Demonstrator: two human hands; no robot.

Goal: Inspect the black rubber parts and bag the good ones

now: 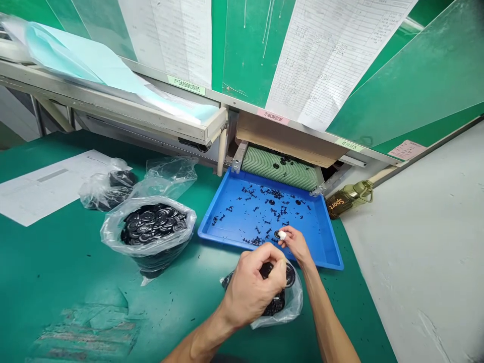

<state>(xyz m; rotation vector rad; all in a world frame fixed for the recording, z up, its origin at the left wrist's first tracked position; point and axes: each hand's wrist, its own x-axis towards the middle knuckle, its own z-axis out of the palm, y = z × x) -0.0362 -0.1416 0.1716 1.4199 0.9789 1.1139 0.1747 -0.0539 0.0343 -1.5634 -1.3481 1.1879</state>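
In the head view, the left hand point(257, 282) is pinched, thumb against fingertips, apparently on a black disc point(290, 276) whose rim shows beyond them. At about two o'clock from it, the right hand point(295, 242) has its fingertips together on a smaller dark piece point(277, 234), a white cover point(282, 235) on one finger, over the near edge of the blue tray point(221, 241).

The near bag point(294, 308), at four o'clock and partly behind the left hand, gapes with discs inside. A disc released off-centre could strike its soft lip and roll onto the bench point(174, 312); a forearm brushing that lip could fold it inward.

Black scraps point(274, 193) litter the tray toward twelve o'clock, and a few discs lie among them, so a good piece might be overlooked, or a scrap cling to a disc and end up bagged. At ten o'clock, the fuller bag point(113, 241) is heaped near its rim; a sleeve or elbow knock could spill it.
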